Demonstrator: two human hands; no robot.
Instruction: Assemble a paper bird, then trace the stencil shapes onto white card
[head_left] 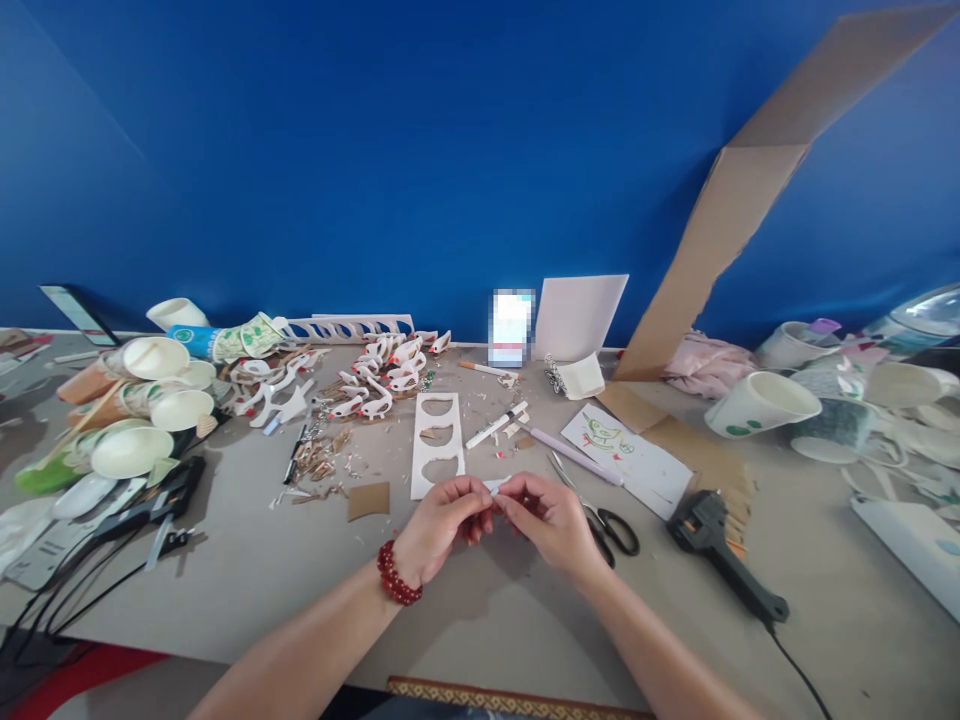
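My left hand (pixel 439 525), with a red bead bracelet at the wrist, and my right hand (pixel 551 520) meet low over the middle of the table. Both pinch a small white piece of paper (pixel 496 485) between thumb and fingertips. Fingers cover most of it, so its shape cannot be made out. Just beyond my left hand lies a white strip (pixel 417 450) with cut-out holes. Black-handled scissors (pixel 619 532) lie partly behind my right hand. A white pen (pixel 496 425) and a lilac stick (pixel 574 455) rest farther back.
Several white bird-shaped cutouts (pixel 405 360) and paper scraps lie at back left. Stacked paper cups (pixel 131 450) and a power strip (pixel 45 550) are left. On the right are a glue gun (pixel 724 555), a bird drawing (pixel 637 460) and more cups (pixel 765 405). Cardboard (pixel 697 240) leans on the wall.
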